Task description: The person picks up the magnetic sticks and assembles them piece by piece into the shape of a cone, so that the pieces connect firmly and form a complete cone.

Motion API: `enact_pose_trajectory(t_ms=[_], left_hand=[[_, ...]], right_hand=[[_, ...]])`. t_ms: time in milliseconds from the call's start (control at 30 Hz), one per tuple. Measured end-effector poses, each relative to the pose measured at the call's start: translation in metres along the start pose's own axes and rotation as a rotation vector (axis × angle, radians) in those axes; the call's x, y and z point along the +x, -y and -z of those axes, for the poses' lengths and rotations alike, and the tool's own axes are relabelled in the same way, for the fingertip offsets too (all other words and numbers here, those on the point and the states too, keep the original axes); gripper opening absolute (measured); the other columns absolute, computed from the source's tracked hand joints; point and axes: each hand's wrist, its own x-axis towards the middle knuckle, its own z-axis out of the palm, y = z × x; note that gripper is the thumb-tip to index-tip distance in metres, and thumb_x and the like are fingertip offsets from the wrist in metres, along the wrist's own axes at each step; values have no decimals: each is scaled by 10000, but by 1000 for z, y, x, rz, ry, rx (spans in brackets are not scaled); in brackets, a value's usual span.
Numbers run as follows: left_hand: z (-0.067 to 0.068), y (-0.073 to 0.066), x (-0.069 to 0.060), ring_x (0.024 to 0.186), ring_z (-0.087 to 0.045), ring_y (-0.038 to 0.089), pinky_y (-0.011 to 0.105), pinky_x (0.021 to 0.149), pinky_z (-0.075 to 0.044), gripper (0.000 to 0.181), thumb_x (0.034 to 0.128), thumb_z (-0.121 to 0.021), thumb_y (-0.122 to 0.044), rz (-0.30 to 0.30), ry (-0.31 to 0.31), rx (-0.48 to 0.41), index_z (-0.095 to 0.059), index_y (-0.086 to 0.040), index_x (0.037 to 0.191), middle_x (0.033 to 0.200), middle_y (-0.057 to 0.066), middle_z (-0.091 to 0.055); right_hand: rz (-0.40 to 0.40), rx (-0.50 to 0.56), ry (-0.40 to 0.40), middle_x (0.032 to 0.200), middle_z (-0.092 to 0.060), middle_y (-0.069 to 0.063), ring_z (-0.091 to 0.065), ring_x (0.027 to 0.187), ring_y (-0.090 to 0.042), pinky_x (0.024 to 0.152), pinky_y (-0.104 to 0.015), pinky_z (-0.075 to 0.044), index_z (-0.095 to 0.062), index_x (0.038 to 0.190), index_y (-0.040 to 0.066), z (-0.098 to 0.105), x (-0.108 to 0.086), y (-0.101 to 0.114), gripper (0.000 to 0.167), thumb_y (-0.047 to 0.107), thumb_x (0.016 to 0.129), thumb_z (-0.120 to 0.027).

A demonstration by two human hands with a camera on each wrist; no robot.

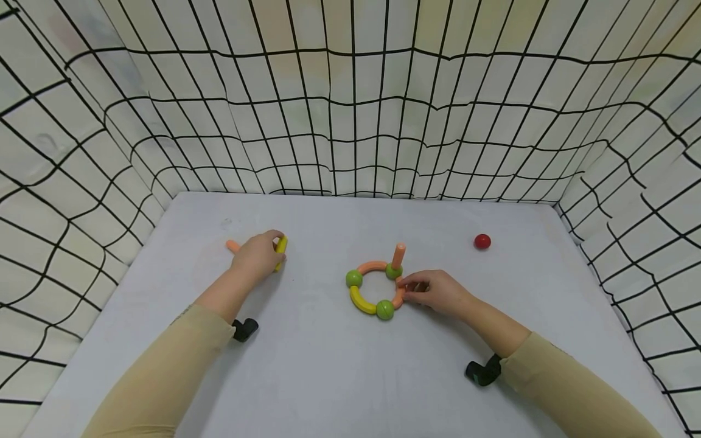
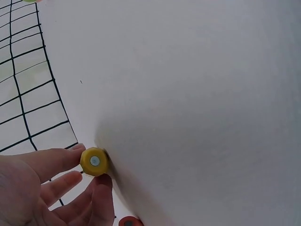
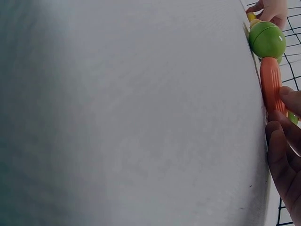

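My left hand [image 1: 256, 254] pinches a yellow magnetic rod [image 1: 281, 252] between thumb and fingers. In the left wrist view the yellow rod [image 2: 95, 161] faces the camera end-on, a round grey disc at its centre. Partly hidden behind that hand lies an orange rod [image 1: 232, 246]. Mid-table, curved orange and yellow rods and three green balls form a ring. My right hand [image 1: 435, 292] grips the ring's right-hand orange curved rod [image 3: 270, 84], beside the near green ball [image 3: 267, 40]. From the far-right green ball [image 1: 393, 271] a straight orange rod [image 1: 399, 255] stands up.
A red ball [image 1: 482, 241] sits alone toward the back right of the white table [image 1: 328, 377]. Black grid netting [image 1: 353, 121] over pale walls encloses the table's back and both sides. Each wrist carries a small black camera.
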Motion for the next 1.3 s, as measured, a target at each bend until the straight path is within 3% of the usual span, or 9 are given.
enact_pose_trajectory(t_ms=[267, 567, 667, 900, 1100, 1300], left_hand=[[0, -2, -5, 959, -573, 282, 355, 724, -457, 549, 977, -580, -127, -9, 26, -4, -399, -88, 1494, 1299, 189, -588], [-4, -8, -15, 1146, -547, 330, 482, 855, -464, 552, 964, -534, -118, -35, 34, -30, -416, -160, 1501, 1346, 159, -561], [-5, -12, -19, 1155, -553, 329, 464, 837, -468, 552, 957, -539, -110, -69, 13, -27, -430, -173, 1494, 1346, 149, -568], [-10, -18, -26, 969, -575, 265, 344, 677, -451, 548, 967, -570, -128, -147, -29, -58, -435, -201, 1493, 1321, 102, -590], [-13, -26, -31, 1048, -603, 255, 357, 719, -499, 544, 970, -590, -131, -208, -61, -88, -446, -214, 1488, 1293, 66, -612], [-16, -36, -36, 1007, -601, 218, 335, 695, -502, 551, 967, -610, -150, -234, -68, -127, -450, -253, 1484, 1277, 28, -607]], right_hand=[[17, 7, -7, 896, -663, 83, -552, 756, -130, 621, -253, -485, -750, 1144, 191, 0, 0, -1, 262, 237, 886, -763], [-3, 5, -5, 897, -658, 73, -550, 748, -131, 612, -252, -486, -749, 1147, 185, 0, -1, 1, 261, 234, 891, -757], [-8, 9, -4, 898, -657, 68, -550, 747, -136, 611, -254, -487, -749, 1146, 183, 0, -1, 2, 259, 231, 892, -757], [-11, 22, 0, 901, -656, 62, -555, 756, -141, 612, -256, -495, -749, 1143, 180, 1, -1, 3, 248, 218, 898, -750], [-19, 32, 6, 889, -647, 55, -553, 754, -146, 610, -258, -494, -747, 1145, 171, 2, -2, 4, 240, 192, 906, -739], [-29, 48, 12, 880, -640, 48, -553, 751, -153, 607, -261, -495, -747, 1144, 169, 1, -3, 5, 238, 186, 907, -736]])
